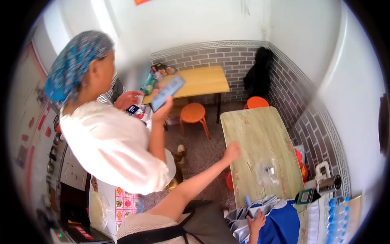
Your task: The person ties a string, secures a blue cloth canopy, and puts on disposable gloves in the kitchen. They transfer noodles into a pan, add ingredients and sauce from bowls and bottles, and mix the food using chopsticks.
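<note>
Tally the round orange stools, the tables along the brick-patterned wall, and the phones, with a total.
Round orange stools: 2
Tables along the wall: 2
Phones: 1
Total: 5
Not counted: a mostly hidden red object beside the nearer table.

So the left hand (232,152) is up by the near table's (252,138) left edge, kinda blurry, so no clue if it's closed. Right hand (256,221) is on a blue and grey cloth (280,221), can't tell if it's gripping. Clear plastic bag (267,171) sits on that same table, bottles (336,219) off to the right. Someone in a blue head covering (77,67) has a phone (167,92) up, with an orange stool (193,113) beyond.
</note>
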Action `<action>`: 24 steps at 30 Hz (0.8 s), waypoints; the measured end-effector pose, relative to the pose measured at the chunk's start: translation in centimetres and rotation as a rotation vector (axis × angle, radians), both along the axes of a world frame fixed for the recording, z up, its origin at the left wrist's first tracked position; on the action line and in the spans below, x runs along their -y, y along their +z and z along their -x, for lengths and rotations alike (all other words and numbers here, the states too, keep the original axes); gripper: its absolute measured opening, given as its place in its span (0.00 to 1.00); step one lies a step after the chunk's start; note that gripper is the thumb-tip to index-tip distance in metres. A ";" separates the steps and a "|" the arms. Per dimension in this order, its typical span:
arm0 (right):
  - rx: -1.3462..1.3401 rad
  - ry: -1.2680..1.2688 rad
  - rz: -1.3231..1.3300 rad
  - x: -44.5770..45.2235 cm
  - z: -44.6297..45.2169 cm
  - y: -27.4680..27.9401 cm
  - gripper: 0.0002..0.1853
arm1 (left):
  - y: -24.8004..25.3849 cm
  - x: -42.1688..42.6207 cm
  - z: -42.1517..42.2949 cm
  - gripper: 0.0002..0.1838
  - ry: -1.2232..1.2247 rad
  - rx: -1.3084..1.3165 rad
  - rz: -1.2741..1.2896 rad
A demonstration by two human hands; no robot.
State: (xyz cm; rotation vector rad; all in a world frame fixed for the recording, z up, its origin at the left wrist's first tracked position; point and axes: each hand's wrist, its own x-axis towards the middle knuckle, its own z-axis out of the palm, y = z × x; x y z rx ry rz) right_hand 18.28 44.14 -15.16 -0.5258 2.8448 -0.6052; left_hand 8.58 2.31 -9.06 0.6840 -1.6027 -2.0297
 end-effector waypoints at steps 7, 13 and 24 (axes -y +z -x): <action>-0.303 0.250 0.168 10.3 0.7 7.2 0.28 | 4.4 -0.8 -22.3 0.16 -0.499 0.152 0.156; -0.273 0.730 0.362 29.7 -6.2 11.1 0.23 | -1.7 4.8 -48.5 0.17 0.057 0.441 -0.093; 0.327 1.110 -0.432 44.7 -15.1 -11.5 0.13 | 1.2 14.1 -68.4 0.17 0.817 0.600 0.007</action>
